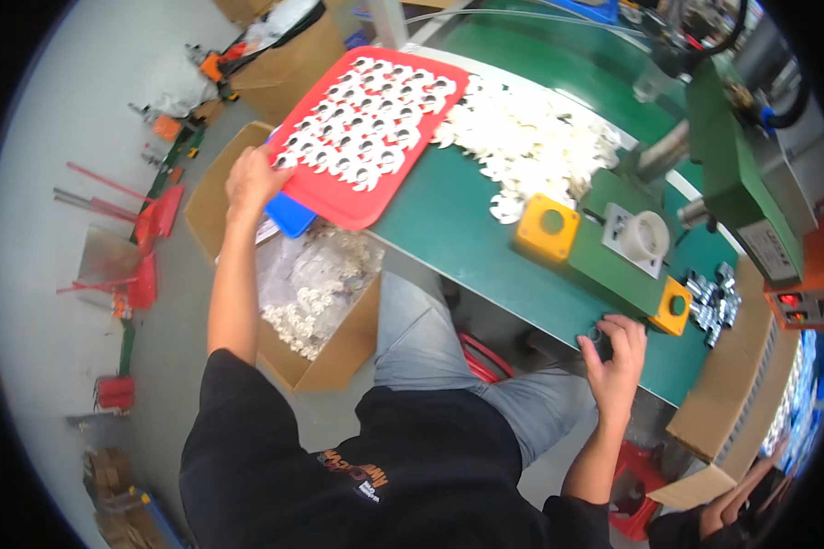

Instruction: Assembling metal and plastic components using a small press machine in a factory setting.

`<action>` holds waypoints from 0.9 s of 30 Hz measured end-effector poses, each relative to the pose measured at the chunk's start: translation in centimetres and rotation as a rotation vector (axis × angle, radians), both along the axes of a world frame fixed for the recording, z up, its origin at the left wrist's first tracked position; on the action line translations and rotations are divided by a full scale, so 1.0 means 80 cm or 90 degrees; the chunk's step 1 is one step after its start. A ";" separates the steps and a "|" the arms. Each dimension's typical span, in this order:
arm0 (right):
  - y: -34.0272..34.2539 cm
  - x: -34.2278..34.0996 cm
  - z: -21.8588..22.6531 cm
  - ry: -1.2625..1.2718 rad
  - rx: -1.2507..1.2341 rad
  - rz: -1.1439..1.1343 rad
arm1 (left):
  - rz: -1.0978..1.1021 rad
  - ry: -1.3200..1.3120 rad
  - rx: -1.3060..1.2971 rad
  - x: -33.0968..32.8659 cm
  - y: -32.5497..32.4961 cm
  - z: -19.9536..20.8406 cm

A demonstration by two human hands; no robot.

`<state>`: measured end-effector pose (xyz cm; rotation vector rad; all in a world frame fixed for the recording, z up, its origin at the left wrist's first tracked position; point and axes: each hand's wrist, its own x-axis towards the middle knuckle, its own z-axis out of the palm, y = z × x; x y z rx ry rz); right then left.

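Note:
My left hand [251, 186] is closed at the left rim of a red tray [343, 209], its fingertips beside a white part at the tray's edge. Rows of white plastic parts [366, 145], many with dark round centres, cover the tray. The tray juts past the table's left edge, over a blue bin [289, 216]. At the table's front edge, my right hand [621, 358] has thumb and forefinger curled round a small dark ring [594, 335]. Close by, a green press base carries a white round holder [647, 235] between two yellow button boxes [547, 228] [671, 306].
Loose white parts [531, 137] lie heaped on the green table [449, 242]. Small metal cylinders [714, 302] lie right of the press, whose green head [751, 174] overhangs the table. A carton [288, 361] with a lined bag of white pieces stands below left; another carton [719, 393] stands right.

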<state>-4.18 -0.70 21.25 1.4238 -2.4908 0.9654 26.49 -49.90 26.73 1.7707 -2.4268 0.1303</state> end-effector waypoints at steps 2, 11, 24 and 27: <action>-0.001 -0.001 0.003 -0.008 0.003 -0.015 | -0.053 -0.025 -0.059 -0.026 0.027 0.006; 0.005 0.002 0.003 -0.005 -0.013 -0.049 | -0.660 0.280 -0.060 -0.238 0.132 -0.001; 0.007 -0.017 0.001 -0.007 -0.088 -0.023 | -0.741 0.509 0.145 -0.292 0.218 0.044; 0.004 -0.014 0.000 -0.004 -0.104 -0.037 | -0.900 0.491 0.145 -0.348 0.292 0.063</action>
